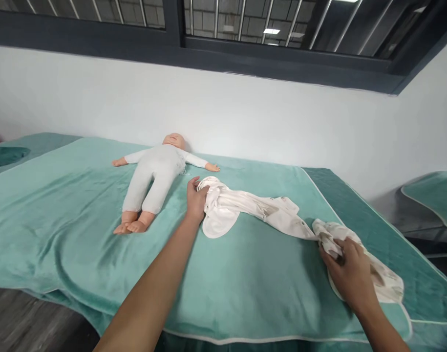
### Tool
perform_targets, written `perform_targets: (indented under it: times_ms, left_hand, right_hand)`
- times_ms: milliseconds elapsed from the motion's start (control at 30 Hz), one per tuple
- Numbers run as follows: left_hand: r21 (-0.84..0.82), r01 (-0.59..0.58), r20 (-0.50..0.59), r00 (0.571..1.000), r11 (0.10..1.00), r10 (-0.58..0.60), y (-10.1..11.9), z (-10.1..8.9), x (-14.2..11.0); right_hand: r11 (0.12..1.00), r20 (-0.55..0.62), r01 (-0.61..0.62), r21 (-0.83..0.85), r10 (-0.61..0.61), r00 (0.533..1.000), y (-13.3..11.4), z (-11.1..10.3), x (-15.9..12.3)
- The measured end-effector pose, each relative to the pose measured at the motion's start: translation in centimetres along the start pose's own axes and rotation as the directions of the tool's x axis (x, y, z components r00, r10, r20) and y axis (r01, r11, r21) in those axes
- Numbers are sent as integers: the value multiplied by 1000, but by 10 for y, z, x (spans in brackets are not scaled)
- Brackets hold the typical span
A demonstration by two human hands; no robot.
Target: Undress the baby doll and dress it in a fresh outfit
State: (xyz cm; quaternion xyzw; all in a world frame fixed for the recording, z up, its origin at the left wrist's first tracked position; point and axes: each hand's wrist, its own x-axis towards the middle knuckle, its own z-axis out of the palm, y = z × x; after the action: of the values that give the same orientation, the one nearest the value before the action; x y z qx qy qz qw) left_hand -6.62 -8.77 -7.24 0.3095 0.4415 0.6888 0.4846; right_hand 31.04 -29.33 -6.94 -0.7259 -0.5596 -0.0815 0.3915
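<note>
A cream baby wrap cloth lies stretched across the teal blanket on the bed. My left hand is closed on the cloth's far end, beside the doll. My right hand is closed on the bunched near end at the right. A baby doll in a white bodysuit lies on its back to the left of the cloth, arms spread, head against the white wall.
The bed runs along a white wall under a dark-framed window. A second teal-covered bed stands at the right, across a narrow gap. A teal pillow lies at the far left. Wooden floor shows lower left.
</note>
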Motion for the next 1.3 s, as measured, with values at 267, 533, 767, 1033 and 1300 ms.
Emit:
perform_targets:
  times_ms: [267, 533, 767, 1033, 1300]
  left_hand:
    - [739, -616, 541, 784, 275, 304, 31, 3, -6]
    - [725, -685, 678, 727, -64, -108, 44, 39, -7]
    - [559, -828, 827, 554, 45, -90, 117, 35, -52]
    - [220, -360, 732, 675, 907, 91, 214, 48, -121]
    - [322, -459, 560, 798, 828, 224, 228, 39, -119]
  right_hand:
    - [994, 26, 71, 83, -74, 997, -64, -38, -8]
    - [932, 309, 128, 339, -239, 921, -152, 20, -32]
    - [853, 161, 305, 424, -402, 901, -192, 34, 9]
    - [849, 263, 467, 248, -523, 811, -257, -7, 86]
    - [844, 93, 525, 105, -534, 840, -250, -51, 116]
